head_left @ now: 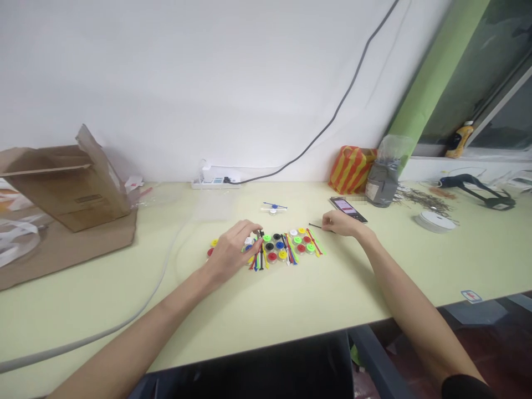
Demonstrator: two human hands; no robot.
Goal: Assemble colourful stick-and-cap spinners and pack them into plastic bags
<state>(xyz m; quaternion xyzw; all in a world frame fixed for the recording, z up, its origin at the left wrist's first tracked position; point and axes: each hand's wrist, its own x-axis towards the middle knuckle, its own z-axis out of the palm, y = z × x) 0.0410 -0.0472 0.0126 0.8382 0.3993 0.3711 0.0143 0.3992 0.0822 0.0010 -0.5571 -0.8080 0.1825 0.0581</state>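
My left hand (233, 247) reaches over the left part of a cluster of small parts. Its thumb and fingertips close round a small black piece (261, 233), mostly hidden by the fingers. Under and beside it lie several thin plastic arrows (266, 259) in red, blue, black and yellow. Clear round pieces with coloured knobs, such as a red one (272, 256), stand in groups between the arrows. To the right of the cluster my right hand (338, 223) pinches a thin black plastic arrow (315, 225), which points left. Behind, a blue arrow (275, 205) and a white arrow (274, 210) lie apart from the cluster.
A phone (348, 209) lies behind my right hand. Along the wall stand a power strip (216, 184), a striped bag (351, 169) and a dark bagged container (382, 180). A ribbon roll (435, 221) is far right; a cardboard box (78, 191) stands left. A cable (137, 316) crosses the table.
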